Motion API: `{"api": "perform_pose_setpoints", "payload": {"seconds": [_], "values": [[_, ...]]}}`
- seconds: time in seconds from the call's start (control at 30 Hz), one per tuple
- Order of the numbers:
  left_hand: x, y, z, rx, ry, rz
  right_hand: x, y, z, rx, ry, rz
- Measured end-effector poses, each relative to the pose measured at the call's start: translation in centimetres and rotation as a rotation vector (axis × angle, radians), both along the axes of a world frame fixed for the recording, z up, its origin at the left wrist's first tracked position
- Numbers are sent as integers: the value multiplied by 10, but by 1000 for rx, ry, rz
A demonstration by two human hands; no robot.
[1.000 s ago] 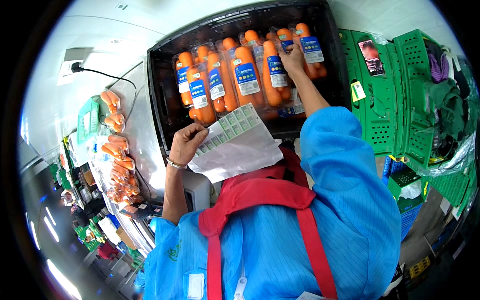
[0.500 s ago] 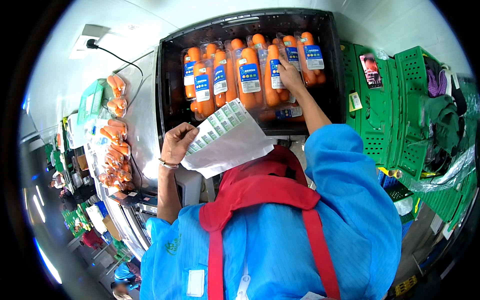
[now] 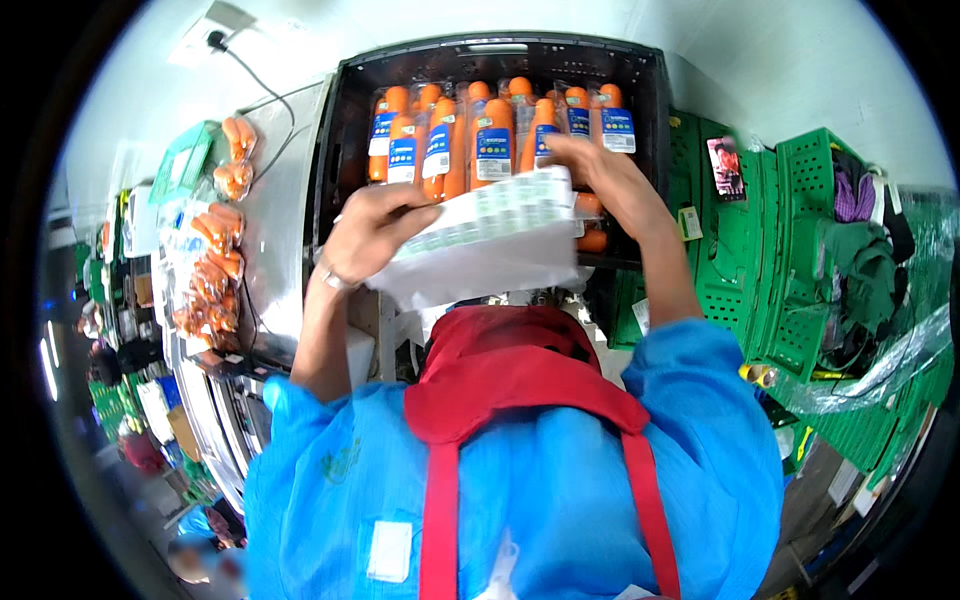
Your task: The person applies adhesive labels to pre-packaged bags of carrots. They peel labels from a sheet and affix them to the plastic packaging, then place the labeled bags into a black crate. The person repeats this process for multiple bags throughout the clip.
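Note:
My left hand (image 3: 378, 232) grips a white sheet of small green-and-white stickers (image 3: 500, 215) by its left edge, fingers on top. The sheet is tilted and blurred over the near side of a black crate (image 3: 500, 46). My right hand (image 3: 612, 185) is at the sheet's upper right corner, smeared by motion; whether its fingers pinch anything I cannot tell. Behind the sheet, several clear packs of carrots (image 3: 493, 140) with blue-and-white labels lie in the crate. One carrot pack (image 3: 541, 125) is just beyond my right fingertips.
Bagged carrots (image 3: 215, 265) lie on a steel table (image 3: 285, 190) at the left, with a green basket (image 3: 183, 170) behind them. Green crates (image 3: 800, 250) stand to the right; a phone (image 3: 726, 167) lies on one. A black cable (image 3: 275, 75) hangs from the wall socket.
My right hand has left the carrot pack and come nearer, to the sheet's corner. My left hand has brought the sheet up and right, over the crate's near edge.

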State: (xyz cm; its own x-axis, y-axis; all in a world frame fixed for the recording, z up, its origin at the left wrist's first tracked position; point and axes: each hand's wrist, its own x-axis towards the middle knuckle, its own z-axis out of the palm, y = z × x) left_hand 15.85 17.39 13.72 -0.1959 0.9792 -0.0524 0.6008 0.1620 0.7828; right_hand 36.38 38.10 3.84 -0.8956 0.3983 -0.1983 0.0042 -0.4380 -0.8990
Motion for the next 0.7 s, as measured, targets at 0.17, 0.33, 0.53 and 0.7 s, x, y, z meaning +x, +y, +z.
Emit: {"api": "perform_pose_setpoints", "payload": {"seconds": [0.17,0.33,0.53,0.7], "values": [[61,80,-12,229,72,-479,113,-41,43,491,-215,-236],[130,118,-40,498,304,-298,272,-38,-34,28,-158,-830],[91,97,-136,31,459,-136,427,-53,-161,-320,-246,-1184],[30,59,-181,-348,745,79,460,-49,-242,-593,-280,-1299]]}}
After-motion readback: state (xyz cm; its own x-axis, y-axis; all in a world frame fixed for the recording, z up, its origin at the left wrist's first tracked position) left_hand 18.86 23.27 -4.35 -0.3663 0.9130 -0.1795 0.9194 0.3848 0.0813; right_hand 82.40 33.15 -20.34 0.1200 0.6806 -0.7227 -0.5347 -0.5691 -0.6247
